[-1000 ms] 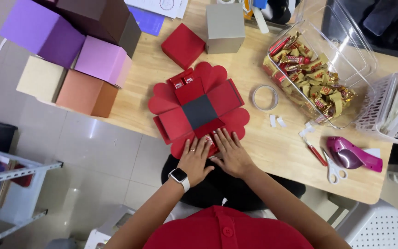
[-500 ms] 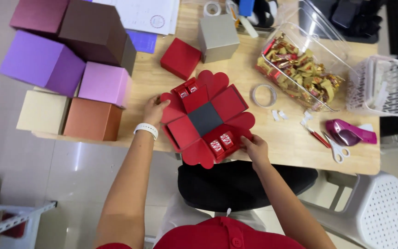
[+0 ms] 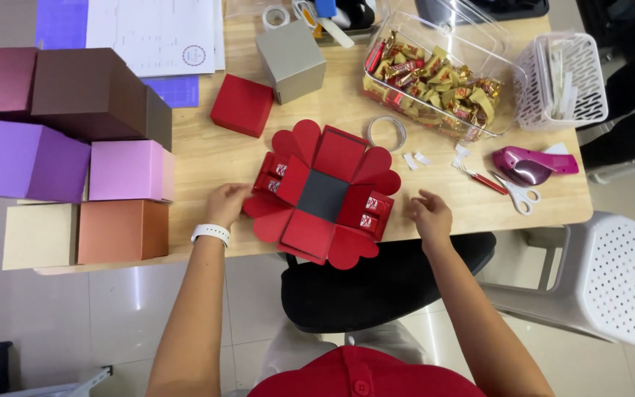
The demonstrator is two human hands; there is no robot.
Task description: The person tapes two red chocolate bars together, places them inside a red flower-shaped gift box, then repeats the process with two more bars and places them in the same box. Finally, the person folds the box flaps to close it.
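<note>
- A light wooden table [image 3: 207, 158] fills the upper part of the view.
- Under its near edge stands a black chair [image 3: 376, 283].
- A white plastic stool [image 3: 604, 279] with a perforated seat stands to the right.
- The grey tiled floor [image 3: 119, 309] shines with reflected light.

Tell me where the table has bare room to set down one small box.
Bare wood lies between the pink box, the small red box and the unfolded red box. Right of the tape ring, paper scraps, scissors and candy container crowd it.
</note>
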